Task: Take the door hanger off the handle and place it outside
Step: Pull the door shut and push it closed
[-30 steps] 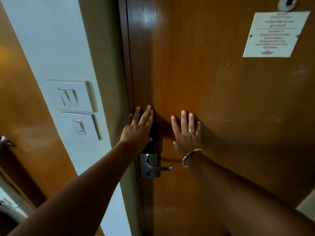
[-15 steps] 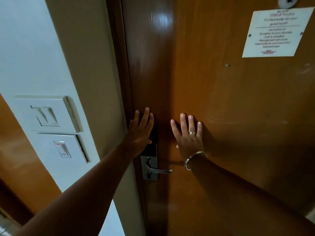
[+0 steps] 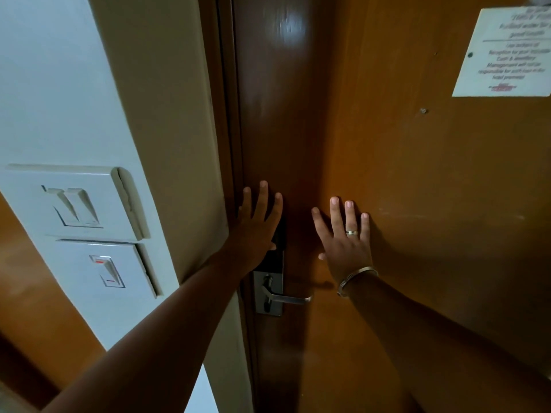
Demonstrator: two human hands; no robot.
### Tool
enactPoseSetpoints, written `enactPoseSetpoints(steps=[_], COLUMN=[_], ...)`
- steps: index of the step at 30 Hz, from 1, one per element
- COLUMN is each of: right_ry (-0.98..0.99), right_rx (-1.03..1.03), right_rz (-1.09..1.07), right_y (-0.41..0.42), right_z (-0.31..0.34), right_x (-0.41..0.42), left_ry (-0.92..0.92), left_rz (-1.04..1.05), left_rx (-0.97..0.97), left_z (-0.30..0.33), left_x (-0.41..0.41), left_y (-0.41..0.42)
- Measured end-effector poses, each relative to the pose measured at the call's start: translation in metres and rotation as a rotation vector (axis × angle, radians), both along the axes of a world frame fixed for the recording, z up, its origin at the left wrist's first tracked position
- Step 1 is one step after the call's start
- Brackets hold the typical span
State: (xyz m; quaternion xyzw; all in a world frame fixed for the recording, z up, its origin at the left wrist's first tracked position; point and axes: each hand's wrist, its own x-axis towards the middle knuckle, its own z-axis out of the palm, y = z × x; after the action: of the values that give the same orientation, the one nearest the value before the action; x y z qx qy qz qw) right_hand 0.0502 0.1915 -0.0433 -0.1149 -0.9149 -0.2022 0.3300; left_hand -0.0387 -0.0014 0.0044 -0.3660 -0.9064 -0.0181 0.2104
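A brown wooden door (image 3: 417, 180) fills the right of the view and sits shut against its frame. My left hand (image 3: 256, 228) lies flat on the door's left edge, over the dark top of the lock plate. My right hand (image 3: 346, 239), with a ring and a bracelet, presses flat on the door panel just right of it. Both hands have fingers spread and hold nothing. The silver lever handle (image 3: 286, 298) juts out below and between them, with nothing hanging on it. No door hanger is in view.
A white notice (image 3: 504, 55) is fixed high on the door at the right. On the white wall to the left sit a double switch (image 3: 71, 204) and a single switch (image 3: 107, 271). Brown wood panelling (image 3: 38, 293) shows at the far left.
Both hands stay flat on the door in nearly the same place. The view has shifted so the wall switches sit lower and further left, and the notice nearer the right edge.
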Motion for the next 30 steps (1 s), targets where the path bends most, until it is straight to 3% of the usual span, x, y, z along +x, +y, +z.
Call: enactPoseSetpoints(steps=[11,17,23,30], right_ry=[0.006,-0.082,-0.038,0.170], right_rx=[-0.017,-0.200,-0.139,-0.079], right_rz=[0.006,-0.019,0.011,-0.100], right_y=[0.006,-0.029,-0.022,-0.007], right_z=[-0.004,0.017,0.070,0.184], right_x=[-0.010,0.008,0.032,0.046], left_ry=[0.037,-0.036,0.077,0.276], left_rz=[0.016,0.073,0.079,0.116], left_rx=[-0.002,0.065,0.177,0.322], left_z=[-0.006,-0.006,0.015,0.120], left_x=[-0.011,0.008,0.022,0.027], left_y=[0.005,0.003,-0.011,-0.004])
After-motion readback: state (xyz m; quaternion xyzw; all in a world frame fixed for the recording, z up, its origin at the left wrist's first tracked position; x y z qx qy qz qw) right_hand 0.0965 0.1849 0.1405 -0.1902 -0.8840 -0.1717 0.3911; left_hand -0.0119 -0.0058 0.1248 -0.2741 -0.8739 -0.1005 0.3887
